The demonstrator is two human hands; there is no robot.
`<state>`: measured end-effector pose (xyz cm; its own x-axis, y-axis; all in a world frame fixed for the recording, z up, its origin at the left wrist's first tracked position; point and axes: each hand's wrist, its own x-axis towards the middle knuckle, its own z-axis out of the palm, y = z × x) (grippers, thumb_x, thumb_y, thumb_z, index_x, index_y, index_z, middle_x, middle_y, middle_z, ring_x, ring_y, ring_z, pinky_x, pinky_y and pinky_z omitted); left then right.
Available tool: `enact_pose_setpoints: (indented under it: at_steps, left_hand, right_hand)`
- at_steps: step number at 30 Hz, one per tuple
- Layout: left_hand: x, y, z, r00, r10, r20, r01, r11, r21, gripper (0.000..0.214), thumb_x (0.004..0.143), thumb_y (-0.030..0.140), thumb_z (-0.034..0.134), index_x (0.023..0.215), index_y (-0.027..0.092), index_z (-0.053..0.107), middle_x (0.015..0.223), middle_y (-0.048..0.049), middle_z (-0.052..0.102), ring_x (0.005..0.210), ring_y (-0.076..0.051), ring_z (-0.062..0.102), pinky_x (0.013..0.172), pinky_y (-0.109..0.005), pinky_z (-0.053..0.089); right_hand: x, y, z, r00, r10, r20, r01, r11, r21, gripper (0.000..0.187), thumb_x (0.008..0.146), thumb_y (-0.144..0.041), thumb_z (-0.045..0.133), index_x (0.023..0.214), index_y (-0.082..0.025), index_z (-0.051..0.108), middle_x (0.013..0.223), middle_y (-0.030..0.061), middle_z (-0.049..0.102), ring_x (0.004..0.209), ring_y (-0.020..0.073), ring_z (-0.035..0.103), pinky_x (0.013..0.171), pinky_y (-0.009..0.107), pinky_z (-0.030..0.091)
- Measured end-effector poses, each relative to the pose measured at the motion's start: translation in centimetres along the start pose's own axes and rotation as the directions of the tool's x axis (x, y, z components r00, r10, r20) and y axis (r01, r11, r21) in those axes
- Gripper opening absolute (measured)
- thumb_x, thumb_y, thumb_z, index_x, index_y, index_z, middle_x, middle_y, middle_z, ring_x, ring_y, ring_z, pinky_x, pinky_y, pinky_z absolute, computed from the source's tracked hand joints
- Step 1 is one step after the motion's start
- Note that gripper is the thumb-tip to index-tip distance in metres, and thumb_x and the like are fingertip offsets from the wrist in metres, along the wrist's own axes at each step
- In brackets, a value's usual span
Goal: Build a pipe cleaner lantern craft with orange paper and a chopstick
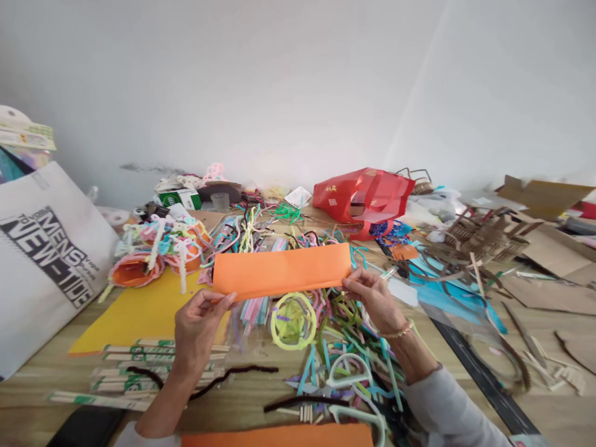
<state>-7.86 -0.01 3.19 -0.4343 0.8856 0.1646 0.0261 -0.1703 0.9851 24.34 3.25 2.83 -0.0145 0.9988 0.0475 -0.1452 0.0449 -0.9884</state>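
Head view. An orange sheet (pixel 279 436) lies at the near table (pixel 37 380) edge. Above it, left hand (pixel 198 326) and right hand (pixel 372 301) each close their grip on a lower corner of a folded orange paper (pixel 282 270), held level over scattered pipe cleaners (pixel 344 347). Beyond stands a red bag (pixel 363 195).

Pipe-cleaner clutter (pixel 344 338) ahead (bare table (pixel 242 406) nearer)
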Motion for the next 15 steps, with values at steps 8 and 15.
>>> enact_pose_setpoints:
  at_steps: [8,15]
  left_hand:
    - [0.6,0.2,-0.2,0.985,-0.164,0.054,0.172,0.954,-0.246,0.053,0.054,0.021,0.084,0.102,0.019,0.061,0.077,0.0017,0.074,0.061,-0.013,0.069,0.066,-0.026,0.057]
    - [1.1,0.3,-0.8,0.974,-0.215,0.072,0.227,0.909,-0.351,0.034,0.046,0.019,0.087,0.074,0.014,0.068,0.074,0.0018,0.071,0.058,-0.01,0.062,0.057,-0.02,0.054]
  right_hand:
    - [-0.4,-0.5,0.6,1.0,-0.006,0.0,0.006,0.992,0.124,0.05,0.063,-0.034,0.084,0.104,-0.026,0.058,0.082,-0.0014,0.071,0.069,0.0153,0.066,0.061,0.026,0.054]
    - [-0.8,-1.4,1.1,0.981,0.023,0.193,-0.02,1.0,-0.018,0.025,0.071,-0.039,0.077,0.082,-0.02,0.066,0.076,0.0016,0.071,0.067,0.0157,0.066,0.057,0.024,0.053]
